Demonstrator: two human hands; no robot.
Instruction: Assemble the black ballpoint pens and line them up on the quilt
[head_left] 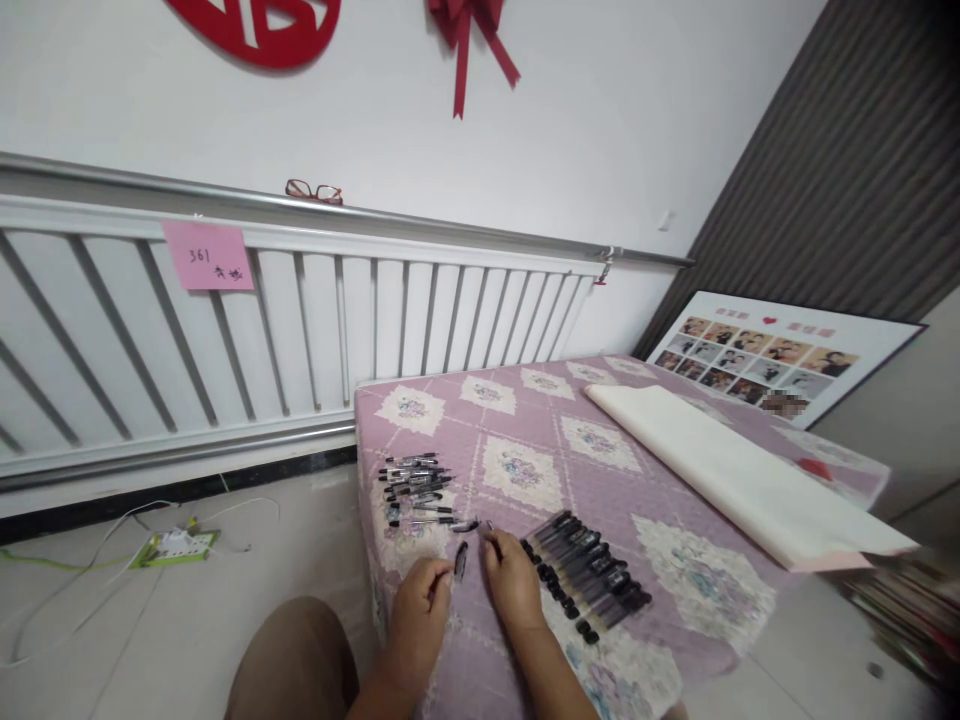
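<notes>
My left hand (420, 600) rests on the purple quilted table cover (525, 470), fingers pinched on a black pen cap (460, 560). Just right of it, my right hand (510, 575) is closed on a thin pen part (489, 528) that I cannot make out well. A loose heap of black pens and pen parts (414, 485) lies ahead of my left hand near the table's left edge. A neat row of black capped pens (589, 575) lies to the right of my right hand.
A long roll of cream paper (742, 475) lies across the table's right side. A framed photo collage (780, 355) leans at the back right. A white radiator (300, 320) with a pink note lines the wall; a power strip (176, 545) and cables lie on the floor at left.
</notes>
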